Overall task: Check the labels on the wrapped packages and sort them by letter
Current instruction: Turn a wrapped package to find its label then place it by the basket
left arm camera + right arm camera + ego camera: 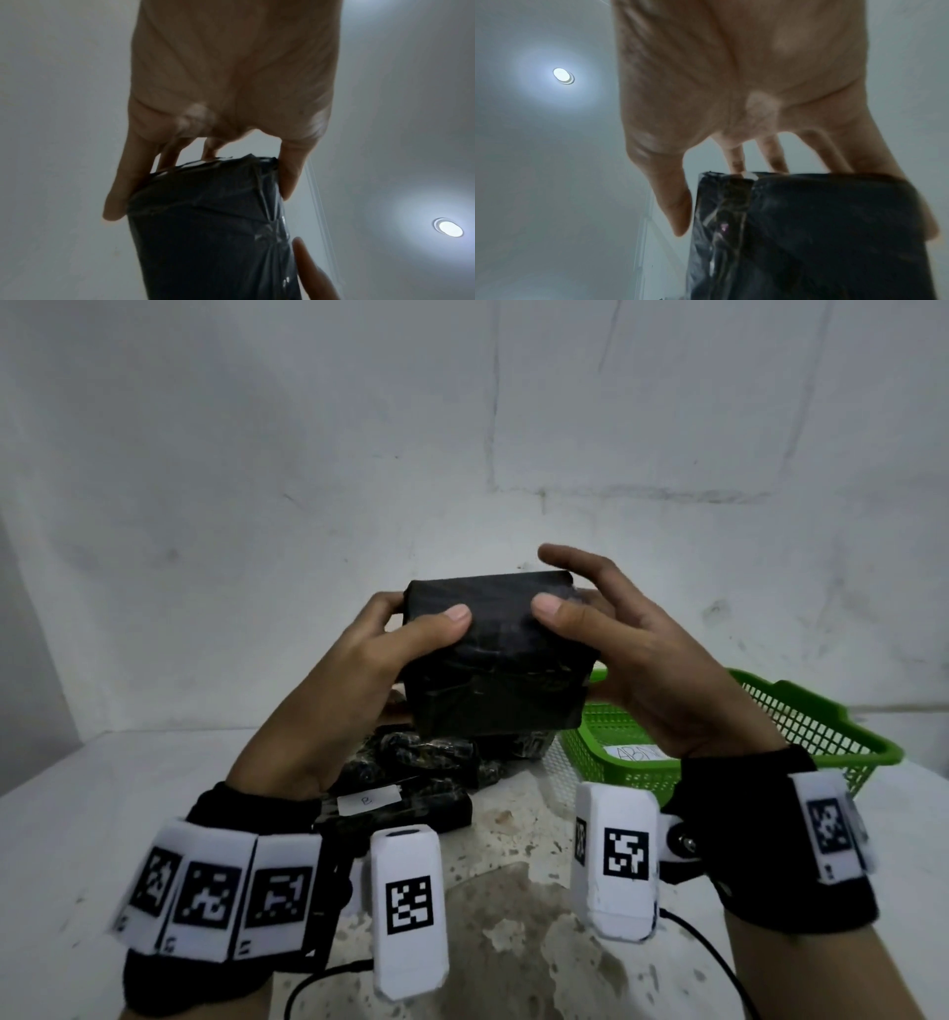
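Hands grasp one boxy black plastic-wrapped package [495,654] between them. Left hand [354,670] clasps its left end. Right hand [637,660] clasps its right.

Open air is lying above and beyond the grip; below it the piled packages [411,762] are crowding, the green basket [801,737] flanking right.

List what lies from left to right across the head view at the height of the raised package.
left hand → black wrapped package, held up off the table between both hands → right hand → green basket, standing on the table behind the right hand.
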### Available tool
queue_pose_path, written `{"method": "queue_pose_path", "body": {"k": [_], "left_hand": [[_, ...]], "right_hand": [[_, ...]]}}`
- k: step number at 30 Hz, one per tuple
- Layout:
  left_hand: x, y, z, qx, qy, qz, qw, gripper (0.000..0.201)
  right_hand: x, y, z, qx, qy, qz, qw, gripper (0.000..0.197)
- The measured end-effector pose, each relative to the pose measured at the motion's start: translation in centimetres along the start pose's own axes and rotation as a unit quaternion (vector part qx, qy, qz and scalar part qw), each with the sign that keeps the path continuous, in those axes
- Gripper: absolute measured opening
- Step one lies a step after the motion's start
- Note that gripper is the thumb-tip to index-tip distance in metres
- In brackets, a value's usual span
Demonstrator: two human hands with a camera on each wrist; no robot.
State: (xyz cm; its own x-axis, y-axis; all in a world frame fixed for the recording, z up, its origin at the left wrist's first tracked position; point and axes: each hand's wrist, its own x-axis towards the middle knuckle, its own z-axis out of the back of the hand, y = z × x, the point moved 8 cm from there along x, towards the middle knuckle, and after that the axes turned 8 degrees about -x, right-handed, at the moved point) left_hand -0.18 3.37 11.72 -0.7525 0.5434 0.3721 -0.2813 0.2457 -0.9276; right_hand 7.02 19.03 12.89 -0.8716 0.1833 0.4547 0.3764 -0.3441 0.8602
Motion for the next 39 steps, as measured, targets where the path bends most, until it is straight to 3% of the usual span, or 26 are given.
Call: {"method": "queue_pose_path", "body": {"k": [4, 11, 17, 22, 25, 28, 32, 34, 36, 39], "left_hand": [[0.0, -0.2, -0.3, -0.01, 0.02, -0.005, 1.0, 0.046], [-0.3, -0.4, -0.8, -0.019, 0.032, -0.015, 0.999, 0.049], [-0.2, -0.1, -1.4, -0.026, 0.03, -0.002, 0.999, 0.052], [-0.2, -0.3, -1.2, -0.021, 0.017, -0.017, 1.0, 0.059], [-0.2, 0.6, -1.0, 0.0, 0.022, 0.032, 0.999, 0.07], [-0.5, 1.1, -1.0, 0.051, 0.047, 0.077, 0.995, 0.064], [-0.1, 0.2, -0.2, 0.025, 0.006, 0.011, 1.0, 0.074], [-0.1, -0.5, 0.2, 0.073, -0.014, -0.045, 0.996, 0.093], [-0.2, -1.3, -0.1, 0.144, -0.012, -0.097, 0.985, 0.096], [-0.4, -1.6, -0.4, 0.155, -0.018, -0.129, 0.979, 0.104]], "right_hand": [[0.1, -0.5, -0.2, 0.017, 0.012, -0.026, 0.999, 0.063], [-0.1, -0.2, -0.3, 0.009, 0.015, -0.011, 1.0, 0.046], [-0.1, 0.2, 0.2, -0.03, -0.018, 0.023, 0.999, 0.043], [-0.1, 0.0, 0.2, 0.011, -0.022, 0.004, 1.0, 0.046], [0.1, 0.0, 0.2, 0.033, -0.032, 0.013, 0.999, 0.044], [0.2, -0.2, -0.1, 0.038, -0.032, 0.01, 0.999, 0.043], [-0.1, 0.0, -0.6, -0.029, 0.014, -0.008, 0.999, 0.05], [-0.3, -0.1, -0.7, -0.064, 0.033, -0.025, 0.997, 0.061], [-0.4, -0.2, -1.1, -0.073, 0.047, -0.033, 0.996, 0.066], [-0.4, -0.2, -1.3, -0.066, 0.044, -0.034, 0.996, 0.074]]}}
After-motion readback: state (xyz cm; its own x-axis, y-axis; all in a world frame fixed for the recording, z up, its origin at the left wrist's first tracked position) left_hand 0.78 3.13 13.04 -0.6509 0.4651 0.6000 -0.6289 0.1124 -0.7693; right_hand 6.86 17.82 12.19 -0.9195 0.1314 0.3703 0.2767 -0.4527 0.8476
